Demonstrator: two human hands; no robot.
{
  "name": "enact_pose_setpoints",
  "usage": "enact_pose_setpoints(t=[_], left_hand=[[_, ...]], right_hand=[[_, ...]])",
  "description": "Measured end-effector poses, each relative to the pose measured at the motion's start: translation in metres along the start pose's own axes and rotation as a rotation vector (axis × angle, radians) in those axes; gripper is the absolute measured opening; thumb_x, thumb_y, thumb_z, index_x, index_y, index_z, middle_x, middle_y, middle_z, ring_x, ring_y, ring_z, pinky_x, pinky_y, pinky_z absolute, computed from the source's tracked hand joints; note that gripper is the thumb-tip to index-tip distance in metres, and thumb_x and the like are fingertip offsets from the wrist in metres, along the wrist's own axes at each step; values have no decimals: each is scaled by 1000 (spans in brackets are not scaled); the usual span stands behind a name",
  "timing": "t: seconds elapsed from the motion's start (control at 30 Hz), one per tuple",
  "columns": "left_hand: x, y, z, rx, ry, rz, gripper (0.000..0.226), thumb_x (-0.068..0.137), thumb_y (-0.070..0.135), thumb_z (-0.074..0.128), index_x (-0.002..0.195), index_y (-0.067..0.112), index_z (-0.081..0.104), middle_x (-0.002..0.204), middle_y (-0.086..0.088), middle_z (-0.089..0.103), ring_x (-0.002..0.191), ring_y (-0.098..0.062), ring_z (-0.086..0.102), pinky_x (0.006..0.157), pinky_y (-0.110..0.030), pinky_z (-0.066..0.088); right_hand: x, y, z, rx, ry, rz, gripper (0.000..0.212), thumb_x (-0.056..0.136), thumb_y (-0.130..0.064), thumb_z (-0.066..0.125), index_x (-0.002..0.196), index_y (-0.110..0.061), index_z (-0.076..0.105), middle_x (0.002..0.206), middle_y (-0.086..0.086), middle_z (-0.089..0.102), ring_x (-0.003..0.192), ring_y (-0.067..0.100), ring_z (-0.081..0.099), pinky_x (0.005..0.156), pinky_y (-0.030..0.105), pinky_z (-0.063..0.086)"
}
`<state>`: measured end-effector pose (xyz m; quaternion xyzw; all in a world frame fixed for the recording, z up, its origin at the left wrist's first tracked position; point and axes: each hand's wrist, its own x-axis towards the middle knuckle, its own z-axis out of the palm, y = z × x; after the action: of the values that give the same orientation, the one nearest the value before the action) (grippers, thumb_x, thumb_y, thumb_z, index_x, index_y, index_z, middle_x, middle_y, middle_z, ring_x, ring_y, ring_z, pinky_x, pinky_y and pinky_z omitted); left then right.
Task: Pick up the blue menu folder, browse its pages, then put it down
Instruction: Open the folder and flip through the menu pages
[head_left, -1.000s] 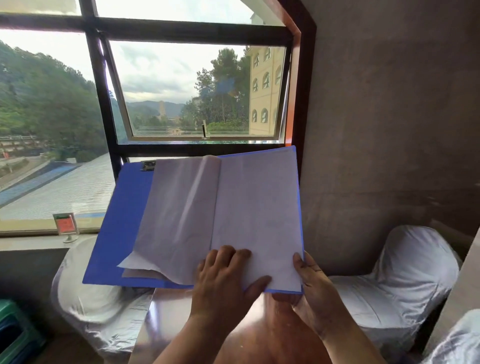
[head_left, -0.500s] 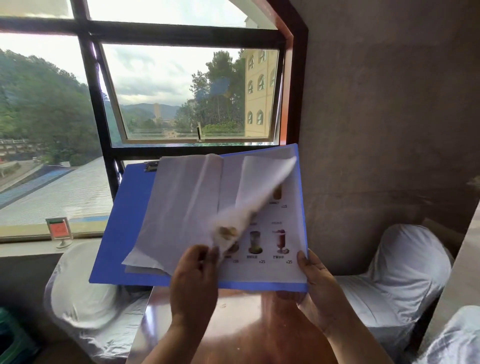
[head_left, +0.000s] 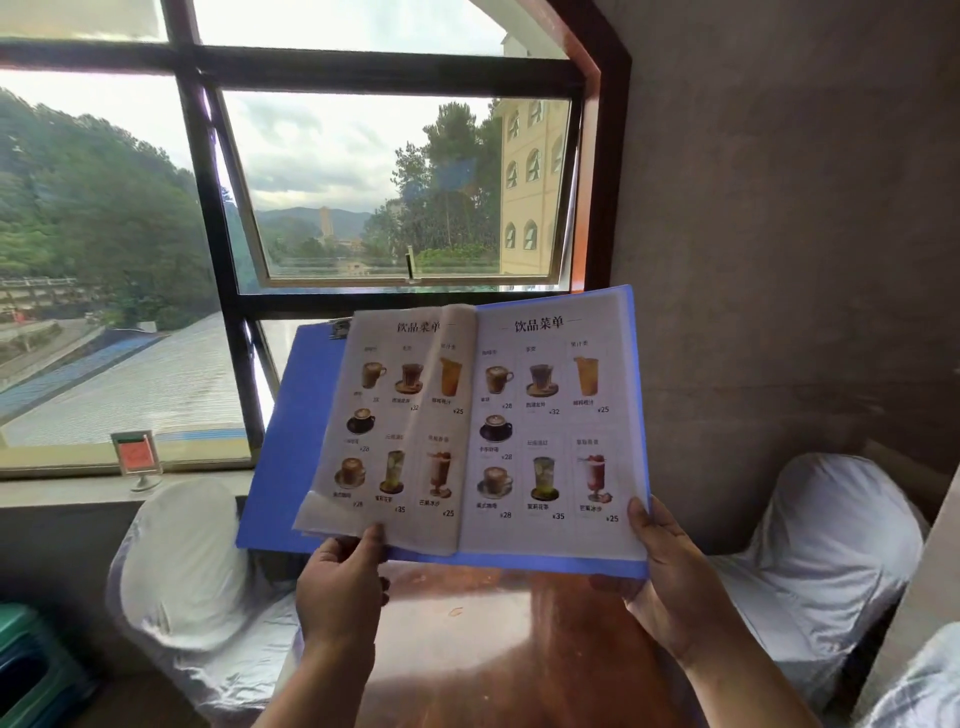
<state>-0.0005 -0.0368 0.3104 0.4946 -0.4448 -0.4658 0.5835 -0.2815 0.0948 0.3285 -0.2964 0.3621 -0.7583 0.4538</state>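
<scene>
The blue menu folder (head_left: 291, 441) is held open in the air in front of the window, tilted toward me. Two printed drink-menu pages (head_left: 550, 426) with pictures of cups and glasses lie face up in it. My left hand (head_left: 340, 587) grips the bottom edge of the left stack of pages, thumb on top. My right hand (head_left: 670, 566) holds the folder's lower right corner, thumb resting on the right page. A metal clip (head_left: 338, 329) shows at the folder's top left.
A glossy brown table (head_left: 493, 649) lies under the folder. Two chairs wrapped in plastic stand beyond it, one at the left (head_left: 182, 571) and one at the right (head_left: 831, 545). A small red sign holder (head_left: 136, 457) stands on the windowsill. A concrete wall (head_left: 779, 234) rises on the right.
My left hand turned a blank-backed page from right to left. The spread went from blank sheets to two printed drink menus, and the left hand now grips the bottom edge.
</scene>
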Motion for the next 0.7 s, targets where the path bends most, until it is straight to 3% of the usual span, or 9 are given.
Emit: enact_pose_setpoints(t=[0.2, 0.4, 0.47, 0.53, 0.6, 0.7], left_hand=[[5, -12, -8, 26, 70, -81, 50, 85, 55, 77, 79, 6, 71, 73, -13, 72, 55, -28, 58, 53, -37, 49], [2, -17, -11, 25, 45, -112, 62, 76, 70, 75, 81, 8, 71, 77, -11, 75, 56, -28, 62, 55, -39, 52], [0, -15, -10, 12, 32, -95, 66, 72, 74, 72, 92, 11, 70, 84, -10, 76, 62, -30, 66, 57, -40, 54], [-6, -10, -9, -21, 14, -42, 54, 78, 69, 68, 113, 29, 61, 99, -7, 73, 68, -33, 74, 61, -42, 58], [-13, -4, -8, -17, 8, 99, 29, 88, 62, 60, 114, 55, 49, 110, -8, 69, 66, -29, 78, 63, -44, 62], [-25, 2, -4, 98, -16, 312, 17, 98, 65, 48, 113, 57, 49, 111, -5, 74, 67, -15, 79, 68, -50, 64]], right_hand=[[-2, -6, 3, -9, -19, -3, 31, 96, -29, 58, 113, -25, 83, 111, 20, 82, 90, 38, 81, 50, 44, 66], [-1, -4, -2, -16, 11, -7, 32, 107, -26, 50, 120, -24, 80, 117, 22, 80, 98, 42, 79, 60, 52, 68], [0, -2, -3, -17, 23, -1, 32, 109, -26, 49, 123, -24, 78, 120, 23, 79, 102, 43, 78, 63, 54, 68], [-1, -2, -1, -21, 28, 5, 31, 105, -28, 53, 123, -24, 78, 120, 24, 78, 101, 44, 78, 62, 53, 68], [-1, 0, 2, -14, 25, 14, 32, 100, -31, 57, 123, -22, 78, 121, 24, 78, 101, 44, 78, 59, 51, 69], [0, 2, 3, 6, 25, 23, 33, 98, -31, 60, 124, -20, 77, 122, 26, 77, 100, 44, 78, 57, 48, 68]])
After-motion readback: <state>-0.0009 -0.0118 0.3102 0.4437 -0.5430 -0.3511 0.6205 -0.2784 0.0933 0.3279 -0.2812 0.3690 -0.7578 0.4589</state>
